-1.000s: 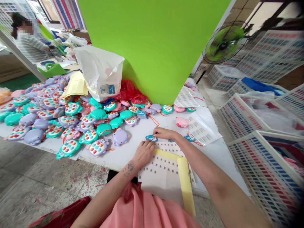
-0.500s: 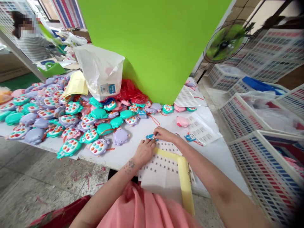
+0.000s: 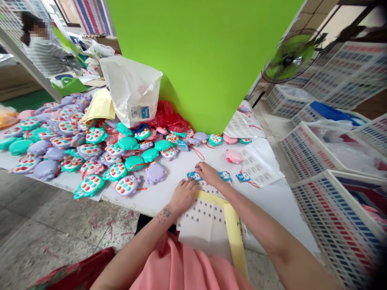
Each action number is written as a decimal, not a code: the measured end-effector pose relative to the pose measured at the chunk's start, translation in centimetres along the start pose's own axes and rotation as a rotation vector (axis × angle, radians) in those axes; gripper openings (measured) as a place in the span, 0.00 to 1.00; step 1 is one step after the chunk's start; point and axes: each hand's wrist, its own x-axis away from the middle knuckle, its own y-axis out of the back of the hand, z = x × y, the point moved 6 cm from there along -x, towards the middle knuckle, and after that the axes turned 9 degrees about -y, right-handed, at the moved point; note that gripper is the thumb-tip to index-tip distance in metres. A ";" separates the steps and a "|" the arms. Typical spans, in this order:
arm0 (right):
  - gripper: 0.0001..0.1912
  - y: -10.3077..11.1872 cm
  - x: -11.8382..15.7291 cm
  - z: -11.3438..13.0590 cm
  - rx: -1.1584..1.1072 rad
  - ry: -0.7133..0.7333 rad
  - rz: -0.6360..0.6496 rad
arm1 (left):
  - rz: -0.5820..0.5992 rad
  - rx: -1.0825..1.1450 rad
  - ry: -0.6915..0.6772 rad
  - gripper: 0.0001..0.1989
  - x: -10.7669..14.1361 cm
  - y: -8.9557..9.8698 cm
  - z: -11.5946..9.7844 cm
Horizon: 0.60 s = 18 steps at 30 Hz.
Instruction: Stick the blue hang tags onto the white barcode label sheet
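Blue card (image 3: 191,175) at the fingertips, left hand (image 3: 183,196) laid flat, right hand (image 3: 208,173) curled, any pinch unclear

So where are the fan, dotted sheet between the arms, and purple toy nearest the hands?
Fan (image 3: 288,60): head view, on its hub.
Dotted sheet (image 3: 203,212): head view, on its printed part.
Purple toy (image 3: 155,174): head view, on its smooth side.

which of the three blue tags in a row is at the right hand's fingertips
The leftmost blue tag: the right hand has its fingertips there; the other two lie farther right, away from them.
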 end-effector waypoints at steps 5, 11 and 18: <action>0.10 1.4 0.6 0.5 0.008 0.116 -0.013 | -0.055 0.015 -0.013 0.10 0.4 0.6 -0.1; 0.17 2.2 3.9 3.0 0.377 0.431 0.021 | -0.048 0.019 -0.015 0.07 0.6 1.0 -0.2; 0.13 1.0 5.4 4.0 0.518 0.519 -0.002 | -0.031 0.023 -0.032 0.07 0.6 0.9 -0.4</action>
